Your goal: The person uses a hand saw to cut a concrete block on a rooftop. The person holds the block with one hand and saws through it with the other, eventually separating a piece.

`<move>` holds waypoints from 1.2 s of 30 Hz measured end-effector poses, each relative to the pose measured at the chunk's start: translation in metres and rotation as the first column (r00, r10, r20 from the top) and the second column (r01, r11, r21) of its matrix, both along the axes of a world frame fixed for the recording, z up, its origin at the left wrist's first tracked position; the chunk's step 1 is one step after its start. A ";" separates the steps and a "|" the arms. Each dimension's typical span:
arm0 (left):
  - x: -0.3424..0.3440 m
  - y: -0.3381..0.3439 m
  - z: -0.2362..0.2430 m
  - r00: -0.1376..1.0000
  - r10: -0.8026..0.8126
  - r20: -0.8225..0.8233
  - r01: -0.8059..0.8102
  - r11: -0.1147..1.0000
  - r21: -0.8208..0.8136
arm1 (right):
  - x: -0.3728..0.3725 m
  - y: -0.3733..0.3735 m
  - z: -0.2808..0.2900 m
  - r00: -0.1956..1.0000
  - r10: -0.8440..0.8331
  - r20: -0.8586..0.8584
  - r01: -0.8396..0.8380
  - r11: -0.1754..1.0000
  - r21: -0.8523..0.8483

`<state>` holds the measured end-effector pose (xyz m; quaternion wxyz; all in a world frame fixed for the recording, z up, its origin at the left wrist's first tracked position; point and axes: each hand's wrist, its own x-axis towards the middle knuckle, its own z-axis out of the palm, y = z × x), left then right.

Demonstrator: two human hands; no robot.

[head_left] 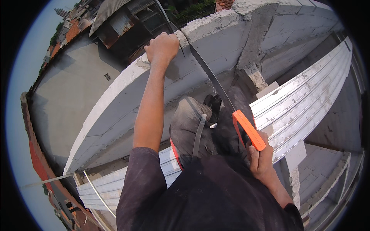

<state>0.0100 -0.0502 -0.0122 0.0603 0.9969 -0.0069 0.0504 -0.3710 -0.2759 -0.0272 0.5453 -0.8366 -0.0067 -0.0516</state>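
My left hand [162,48] grips the top edge of a pale block wall [111,100], its fingers curled over the rim. Just right of it, a long dark handsaw blade [214,81] runs up to a narrow cut in the wall's top. My right hand [261,156] is closed round the saw's orange handle [248,129], low on the right in front of my body. My knees in dusty dark trousers are bent below the blade.
A ribbed metal sheet [300,100] runs under me, with a pale pole [98,192] across its left part. A block column [252,50] joins the wall at the right. Beyond the wall are rooftops [115,13] and a grey surface [73,84] far below.
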 end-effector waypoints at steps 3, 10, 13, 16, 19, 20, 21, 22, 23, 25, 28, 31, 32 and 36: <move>0.000 -0.003 0.006 0.999 0.008 -0.038 -0.010 0.999 -0.043 | 0.049 0.014 0.016 0.999 -0.032 0.017 0.032 0.999 -0.021; -0.005 0.003 0.007 1.000 -0.015 -0.021 0.014 0.998 -0.054 | 0.137 0.035 0.058 0.999 -0.032 -0.008 0.031 0.995 -0.093; -0.002 0.003 0.002 1.000 0.004 -0.031 -0.006 0.998 -0.060 | 0.062 0.022 0.038 0.986 -0.082 0.143 0.088 0.995 -0.040; -0.001 -0.002 0.000 1.000 0.009 -0.010 -0.010 1.000 -0.026 | 0.048 0.022 0.051 0.993 -0.061 0.106 0.071 0.993 -0.097; -0.002 -0.007 0.008 1.000 0.015 -0.005 -0.015 0.999 -0.043 | 0.132 0.028 0.067 0.998 -0.041 -0.041 0.039 0.998 -0.059; 0.000 -0.009 0.011 1.000 -0.009 -0.010 0.008 0.999 -0.048 | 0.164 0.030 0.061 0.998 -0.048 -0.029 0.044 0.991 -0.125; 0.000 -0.005 0.010 1.000 -0.010 -0.014 0.009 0.999 -0.051 | 0.178 0.036 0.069 0.999 -0.049 0.014 0.050 0.989 -0.137; -0.001 -0.003 0.008 1.000 -0.006 -0.004 0.006 0.999 -0.041 | 0.188 0.038 0.075 0.998 -0.034 0.060 0.043 0.987 -0.154; 0.002 -0.002 0.010 1.000 -0.006 0.006 0.007 0.999 -0.046 | 0.181 0.035 0.076 0.999 -0.032 0.027 0.035 0.990 -0.136; 0.001 0.004 0.006 1.000 0.000 -0.007 0.000 0.998 -0.059 | 0.147 0.035 0.070 0.997 -0.019 -0.068 0.012 0.995 -0.102; -0.001 0.000 0.002 1.000 -0.007 0.006 0.008 0.999 -0.040 | 0.057 0.014 0.063 0.996 -0.037 -0.083 0.035 0.999 -0.024; -0.003 -0.004 0.001 0.999 -0.017 0.039 0.018 0.999 -0.035 | 0.037 0.017 0.064 0.998 -0.045 0.036 0.047 0.997 -0.067; -0.004 -0.001 0.000 1.000 -0.009 0.025 0.010 0.998 -0.057 | 0.047 0.019 0.064 0.999 -0.039 0.017 0.040 0.998 -0.053; -0.005 -0.011 0.009 1.000 -0.012 -0.004 0.012 0.999 -0.052 | 0.159 0.036 0.053 0.995 -0.089 0.043 0.095 0.981 -0.167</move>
